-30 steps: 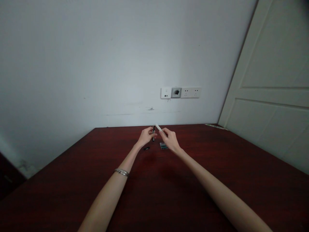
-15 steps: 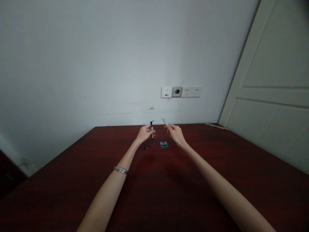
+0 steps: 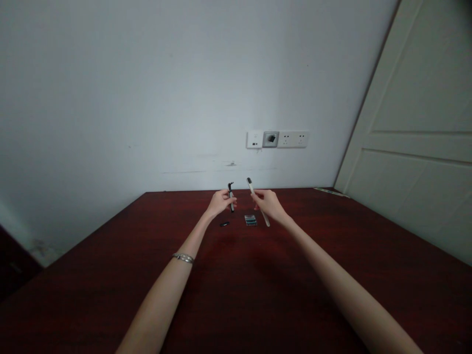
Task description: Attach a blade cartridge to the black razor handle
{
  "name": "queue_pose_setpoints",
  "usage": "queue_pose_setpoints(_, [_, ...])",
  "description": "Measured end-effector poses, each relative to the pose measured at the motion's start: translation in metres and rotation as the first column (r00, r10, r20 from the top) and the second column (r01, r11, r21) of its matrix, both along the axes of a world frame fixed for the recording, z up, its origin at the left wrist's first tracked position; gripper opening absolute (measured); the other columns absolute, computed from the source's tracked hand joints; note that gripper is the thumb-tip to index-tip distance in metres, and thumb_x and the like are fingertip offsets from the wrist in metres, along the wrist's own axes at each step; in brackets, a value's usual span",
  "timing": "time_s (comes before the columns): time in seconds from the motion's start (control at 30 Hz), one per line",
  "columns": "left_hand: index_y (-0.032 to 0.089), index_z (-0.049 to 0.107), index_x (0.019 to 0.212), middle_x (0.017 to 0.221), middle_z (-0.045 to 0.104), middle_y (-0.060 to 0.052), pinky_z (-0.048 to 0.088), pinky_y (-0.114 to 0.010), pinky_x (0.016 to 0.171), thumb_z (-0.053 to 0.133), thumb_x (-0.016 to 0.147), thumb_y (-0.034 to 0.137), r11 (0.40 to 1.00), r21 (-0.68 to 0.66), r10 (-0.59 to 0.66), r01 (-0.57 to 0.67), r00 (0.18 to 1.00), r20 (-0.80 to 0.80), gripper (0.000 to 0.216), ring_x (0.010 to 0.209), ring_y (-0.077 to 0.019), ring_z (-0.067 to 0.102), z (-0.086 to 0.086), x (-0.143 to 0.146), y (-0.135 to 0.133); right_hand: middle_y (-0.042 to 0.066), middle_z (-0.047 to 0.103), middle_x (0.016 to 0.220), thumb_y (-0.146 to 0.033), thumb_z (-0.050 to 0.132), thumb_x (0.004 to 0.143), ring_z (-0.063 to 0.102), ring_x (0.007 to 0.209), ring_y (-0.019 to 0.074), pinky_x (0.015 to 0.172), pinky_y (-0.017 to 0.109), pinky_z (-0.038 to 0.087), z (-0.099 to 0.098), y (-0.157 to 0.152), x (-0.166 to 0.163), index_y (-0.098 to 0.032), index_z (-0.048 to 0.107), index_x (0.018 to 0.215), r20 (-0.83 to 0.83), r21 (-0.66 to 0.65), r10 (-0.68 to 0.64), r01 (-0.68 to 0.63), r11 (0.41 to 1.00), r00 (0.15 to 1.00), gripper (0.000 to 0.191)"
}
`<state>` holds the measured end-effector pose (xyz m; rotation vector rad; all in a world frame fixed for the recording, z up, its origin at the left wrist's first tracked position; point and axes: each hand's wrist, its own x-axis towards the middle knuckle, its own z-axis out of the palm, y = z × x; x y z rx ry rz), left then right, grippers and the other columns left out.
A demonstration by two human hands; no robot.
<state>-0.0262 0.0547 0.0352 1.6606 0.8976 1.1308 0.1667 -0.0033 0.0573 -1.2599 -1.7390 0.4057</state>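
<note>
My left hand [image 3: 220, 202] is closed around a slim black-and-silver stick [image 3: 231, 199], held upright, with a small bent black tip at its top. I cannot make out its kind. In my right hand [image 3: 268, 203] is a toothbrush [image 3: 264, 216] with a pale handle, pinched between thumb and fingers. Its dark-bristled head points up and to the left, and the handle end shows below the hand. On the table between and below the hands lies a small clear case [image 3: 250, 221] with teal-coloured contents. A small black oval piece [image 3: 224, 224] lies left of it.
The dark red wooden table [image 3: 228, 295] meets a pale wall behind. Wall sockets [image 3: 292, 139] and a switch plate [image 3: 254, 139] are set above its far edge. A thin pale strip [image 3: 331, 192] lies at the far right, near a white panelled door [image 3: 416, 142].
The toothbrush has turned in my right hand, so its dark bristles and lower handle end now show. My left hand and its stick have hardly moved.
</note>
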Motion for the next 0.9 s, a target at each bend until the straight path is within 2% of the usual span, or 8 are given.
queue_pose_setpoints(0.1, [0.011, 0.054, 0.082, 0.071, 0.066, -0.006, 0.051, -0.022, 0.048, 0.066, 0.073, 0.022, 1.000, -0.003, 0.006, -0.007, 1.000, -0.028, 0.018, 0.062, -0.0169, 0.066, 0.002, -0.001, -0.001, 0.003, 0.058, 0.055, -0.031, 0.043, 0.084, 0.057, 0.049, 0.0143, 0.050, 0.023, 0.038, -0.003, -0.002, 0.000, -0.017, 0.056, 0.065, 0.192, 0.041, -0.067, 0.060, 0.997, 0.979, 0.027])
queue_pose_setpoints(0.17, [0.011, 0.054, 0.082, 0.071, 0.066, -0.007, 0.051, -0.022, 0.049, 0.065, 0.074, 0.023, 1.000, -0.002, 0.002, -0.002, 1.000, -0.031, 0.019, 0.062, -0.0169, 0.067, 0.003, -0.003, -0.002, 0.006, 0.063, 0.064, -0.029, 0.044, 0.084, 0.059, 0.056, 0.0162, 0.054, 0.023, 0.037, -0.008, -0.002, 0.000, -0.016, 0.060, 0.071, 0.307, 0.047, -0.120, 0.110, 0.993, 0.944, 0.024])
queue_pose_setpoints(0.37, [0.011, 0.053, 0.082, 0.072, 0.066, -0.007, 0.051, -0.022, 0.049, 0.066, 0.074, 0.026, 1.000, 0.014, -0.007, 0.007, 1.000, -0.008, 0.021, 0.062, -0.0168, 0.067, 0.008, -0.004, -0.003, 0.016, 0.067, 0.089, -0.027, 0.044, 0.086, 0.064, 0.083, 0.0242, 0.068, 0.027, 0.040, -0.028, -0.010, -0.017, -0.014, 0.062, 0.092, 0.537, -0.024, -0.168, 0.214, 0.977, 0.826, 0.024])
queue_pose_setpoints(0.47, [0.012, 0.053, 0.082, 0.071, 0.067, -0.007, 0.051, -0.022, 0.049, 0.067, 0.073, 0.028, 1.000, 0.023, -0.004, 0.004, 1.000, 0.003, 0.023, 0.061, -0.0164, 0.066, 0.008, -0.005, -0.002, 0.018, 0.067, 0.092, -0.024, 0.042, 0.087, 0.065, 0.085, 0.0260, 0.070, 0.029, 0.043, -0.040, -0.019, -0.031, -0.012, 0.062, 0.097, 0.603, -0.076, -0.118, 0.204, 0.976, 0.789, 0.025])
queue_pose_setpoints(0.63, [0.012, 0.053, 0.083, 0.074, 0.067, -0.008, 0.050, -0.021, 0.048, 0.066, 0.075, 0.028, 0.999, 0.033, 0.004, -0.003, 1.000, -0.024, 0.022, 0.062, -0.0170, 0.067, 0.008, -0.006, 0.000, 0.021, 0.066, 0.095, -0.020, 0.040, 0.086, 0.065, 0.088, 0.0280, 0.072, 0.032, 0.047, -0.054, -0.030, -0.051, -0.009, 0.064, 0.095, 0.683, -0.161, -0.030, 0.190, 0.969, 0.730, 0.028])
queue_pose_setpoints(0.9, [0.012, 0.053, 0.084, 0.075, 0.068, -0.009, 0.049, -0.019, 0.046, 0.064, 0.076, 0.027, 0.999, 0.032, 0.005, -0.003, 0.999, -0.052, 0.020, 0.063, -0.0172, 0.067, 0.010, -0.006, -0.002, 0.020, 0.067, 0.093, -0.018, 0.041, 0.082, 0.065, 0.089, 0.0296, 0.072, 0.037, 0.050, -0.059, -0.034, -0.064, -0.008, 0.066, 0.097, 0.740, -0.189, 0.007, 0.197, 0.962, 0.673, 0.030])
